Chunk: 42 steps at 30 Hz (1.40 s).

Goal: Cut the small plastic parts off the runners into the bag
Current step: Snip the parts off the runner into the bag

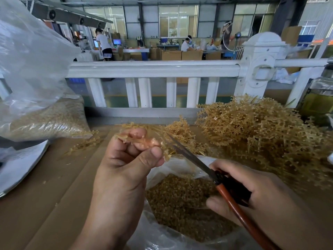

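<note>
Left hand: thumb and curled fingers pinch one amber runner, small parts attached, just above the open bag. Right hand: wrapped round red-handled scissors, blades apparently near together, lying against the runner's end. Clear bag beneath: deep layer of cut parts. Second bag, far left: filled. Heap of uncut runners, right: large. Judged well under way, with much left to cut.

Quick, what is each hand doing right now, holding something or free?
Left hand: closed, pinching a runner of small parts above the open bag.
Right hand: closed, gripping the scissors by the handles.
</note>
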Each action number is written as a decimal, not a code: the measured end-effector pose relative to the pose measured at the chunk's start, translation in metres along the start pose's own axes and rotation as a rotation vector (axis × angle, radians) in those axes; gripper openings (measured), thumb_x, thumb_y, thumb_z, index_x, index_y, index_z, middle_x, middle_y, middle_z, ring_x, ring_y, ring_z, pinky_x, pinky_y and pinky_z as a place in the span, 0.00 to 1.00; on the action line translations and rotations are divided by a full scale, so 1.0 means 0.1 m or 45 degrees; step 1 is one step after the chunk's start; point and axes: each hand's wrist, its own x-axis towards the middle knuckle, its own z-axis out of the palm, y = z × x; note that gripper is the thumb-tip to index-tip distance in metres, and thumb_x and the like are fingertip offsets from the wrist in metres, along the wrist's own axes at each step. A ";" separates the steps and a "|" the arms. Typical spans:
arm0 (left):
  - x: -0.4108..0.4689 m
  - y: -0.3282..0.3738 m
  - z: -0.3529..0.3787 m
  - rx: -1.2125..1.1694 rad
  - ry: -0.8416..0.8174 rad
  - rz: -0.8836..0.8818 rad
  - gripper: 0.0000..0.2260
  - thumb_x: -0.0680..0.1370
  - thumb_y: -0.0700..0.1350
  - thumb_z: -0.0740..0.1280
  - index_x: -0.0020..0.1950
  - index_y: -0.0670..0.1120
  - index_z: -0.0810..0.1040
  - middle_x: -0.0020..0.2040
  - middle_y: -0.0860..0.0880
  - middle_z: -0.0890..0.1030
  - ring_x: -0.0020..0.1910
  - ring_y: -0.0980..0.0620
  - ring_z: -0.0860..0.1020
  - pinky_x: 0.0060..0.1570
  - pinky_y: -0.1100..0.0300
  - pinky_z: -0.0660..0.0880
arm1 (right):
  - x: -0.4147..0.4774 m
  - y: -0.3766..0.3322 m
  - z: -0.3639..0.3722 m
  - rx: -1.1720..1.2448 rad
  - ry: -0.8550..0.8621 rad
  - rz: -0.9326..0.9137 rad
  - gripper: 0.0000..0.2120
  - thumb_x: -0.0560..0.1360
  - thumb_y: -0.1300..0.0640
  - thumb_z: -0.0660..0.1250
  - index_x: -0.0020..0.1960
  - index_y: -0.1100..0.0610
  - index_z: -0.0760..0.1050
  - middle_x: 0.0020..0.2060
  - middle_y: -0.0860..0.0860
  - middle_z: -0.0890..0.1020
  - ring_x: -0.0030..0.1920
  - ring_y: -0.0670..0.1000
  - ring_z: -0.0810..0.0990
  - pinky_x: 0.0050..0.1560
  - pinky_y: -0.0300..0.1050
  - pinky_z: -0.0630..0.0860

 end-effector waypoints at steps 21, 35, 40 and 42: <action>-0.01 0.01 0.00 0.049 0.054 -0.053 0.15 0.63 0.44 0.79 0.49 0.50 0.83 0.40 0.47 0.79 0.39 0.50 0.79 0.42 0.61 0.79 | 0.02 0.04 0.03 -0.246 0.088 -0.042 0.35 0.51 0.16 0.51 0.57 0.22 0.62 0.49 0.21 0.73 0.49 0.28 0.75 0.43 0.35 0.78; 0.00 0.00 0.02 0.096 0.051 -0.041 0.15 0.63 0.41 0.80 0.45 0.50 0.82 0.37 0.48 0.80 0.36 0.50 0.79 0.44 0.60 0.79 | 0.01 0.07 0.02 -0.236 0.106 -0.105 0.36 0.52 0.12 0.47 0.55 0.24 0.66 0.44 0.25 0.77 0.45 0.32 0.78 0.46 0.33 0.75; -0.01 0.02 0.03 0.075 0.052 -0.033 0.13 0.63 0.44 0.78 0.45 0.50 0.82 0.37 0.49 0.79 0.36 0.50 0.79 0.42 0.61 0.79 | 0.00 0.07 0.02 -0.233 0.108 -0.101 0.32 0.53 0.13 0.49 0.53 0.23 0.67 0.43 0.26 0.78 0.44 0.32 0.79 0.48 0.32 0.73; -0.01 0.02 0.04 0.079 0.064 -0.031 0.13 0.62 0.45 0.78 0.44 0.51 0.83 0.36 0.50 0.80 0.36 0.51 0.79 0.42 0.61 0.79 | 0.00 0.06 0.00 -0.231 0.104 -0.094 0.32 0.53 0.13 0.49 0.53 0.23 0.67 0.44 0.26 0.78 0.44 0.32 0.79 0.47 0.32 0.74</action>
